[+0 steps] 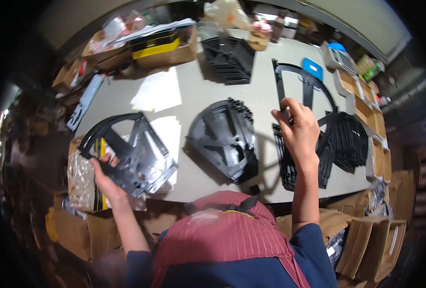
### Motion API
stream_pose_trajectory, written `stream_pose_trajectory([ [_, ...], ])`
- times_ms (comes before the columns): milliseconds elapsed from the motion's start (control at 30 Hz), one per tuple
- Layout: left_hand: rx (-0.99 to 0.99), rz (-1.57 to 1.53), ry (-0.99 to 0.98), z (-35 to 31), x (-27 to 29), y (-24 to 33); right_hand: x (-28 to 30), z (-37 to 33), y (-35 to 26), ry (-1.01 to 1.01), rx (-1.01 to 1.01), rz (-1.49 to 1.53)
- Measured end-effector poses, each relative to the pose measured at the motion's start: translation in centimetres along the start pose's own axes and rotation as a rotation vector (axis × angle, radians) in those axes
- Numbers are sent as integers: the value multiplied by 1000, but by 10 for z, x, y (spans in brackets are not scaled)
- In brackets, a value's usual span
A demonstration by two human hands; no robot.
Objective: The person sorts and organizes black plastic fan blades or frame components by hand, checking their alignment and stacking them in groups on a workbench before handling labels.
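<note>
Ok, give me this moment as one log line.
left hand: holds black fan-shaped frame | right hand: at second black frame, grip unclear | between hands: stacked black frames on table

Right hand (300, 129): bare, forearm bare; well behind it, a short sleeve (313, 254), plain dark navy. Left hand (108, 185): bare likewise; navy cloth (138, 269) at the upper arm behind it. Between the two hands, nearer the body: maroon apron (222, 240), thin pale lengthwise stripes. Strap (296, 276) on right-hand side, matching maroon, over navy shirt (222, 278). On the apron's part nearest the hands: black piece (248, 204), narrow yellow strip (239, 213), whitish patch (207, 217), blurred, nature undetermined.
</note>
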State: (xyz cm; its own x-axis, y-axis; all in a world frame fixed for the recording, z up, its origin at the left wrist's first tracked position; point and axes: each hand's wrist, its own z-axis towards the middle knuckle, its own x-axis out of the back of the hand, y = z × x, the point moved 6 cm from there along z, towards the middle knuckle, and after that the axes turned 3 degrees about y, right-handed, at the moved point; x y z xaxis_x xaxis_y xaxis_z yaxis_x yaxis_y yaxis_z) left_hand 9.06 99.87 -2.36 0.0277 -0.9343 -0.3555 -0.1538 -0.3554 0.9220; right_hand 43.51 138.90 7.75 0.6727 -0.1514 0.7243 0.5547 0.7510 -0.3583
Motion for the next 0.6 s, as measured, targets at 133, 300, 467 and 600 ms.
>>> stream_pose_trajectory([
  [133, 69, -63, -129, 6, -10, -8, 6, -40, 126, -104, -75, -299],
  [300, 98, -74, -336, -4, -52, -22, -19, -134, 210, -218, -247, -329],
  [467, 167, -12, -415, -47, -123, -39, -40, -149, 184, -161, -304, -142],
  [600, 250, 40, -665, -99, -172, -53, -19, -119, 116, 53, -62, -250],
])
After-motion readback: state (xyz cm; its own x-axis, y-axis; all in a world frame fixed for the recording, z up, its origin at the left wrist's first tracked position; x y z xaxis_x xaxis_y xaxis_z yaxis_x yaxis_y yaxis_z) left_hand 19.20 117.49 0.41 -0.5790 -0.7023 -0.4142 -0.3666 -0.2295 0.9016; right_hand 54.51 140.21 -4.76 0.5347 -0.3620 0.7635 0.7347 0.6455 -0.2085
